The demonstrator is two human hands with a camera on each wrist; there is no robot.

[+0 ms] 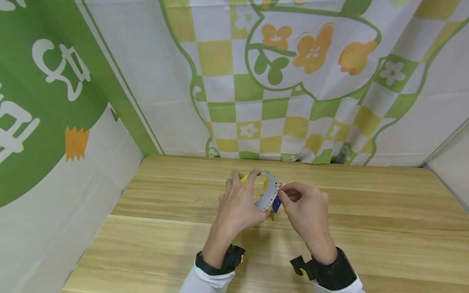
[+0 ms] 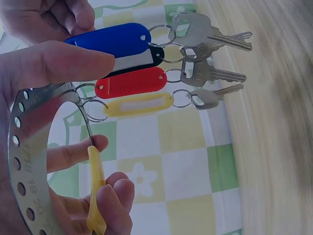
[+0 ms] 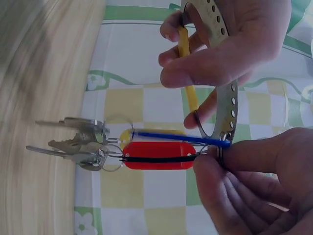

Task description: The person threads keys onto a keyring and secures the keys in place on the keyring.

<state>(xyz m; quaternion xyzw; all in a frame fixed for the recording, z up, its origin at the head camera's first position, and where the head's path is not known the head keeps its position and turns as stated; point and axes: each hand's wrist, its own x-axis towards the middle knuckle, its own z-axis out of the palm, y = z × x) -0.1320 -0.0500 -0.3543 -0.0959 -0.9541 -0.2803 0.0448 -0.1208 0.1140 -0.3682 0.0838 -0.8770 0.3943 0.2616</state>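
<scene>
My left hand [image 1: 236, 205] grips a flat metal key hoop [image 3: 226, 105] with numbered holes along its band and a yellow sleeve [image 2: 95, 196] on one part. From the hoop hang a blue key tag [image 2: 110, 39], a red tag [image 2: 132, 84], a yellow tag [image 2: 139, 104] and a black tag [image 2: 157, 56], partly covered by the blue one. Silvery keys [image 2: 193, 29] dangle from the tags' far ends on thin rings. Thumb and fingertips of my right hand [image 1: 308, 211] pinch the blue tag's small split ring [image 3: 221, 152] at the hoop's edge.
Both hands are above a light wooden tabletop [image 1: 165, 244]. A printed cloth [image 1: 271, 110] with green and yellow checks hangs behind its far edge, and another green and white cloth [image 1: 106, 179] stands along the left side. Each wrist wears a black strap [image 1: 335, 270].
</scene>
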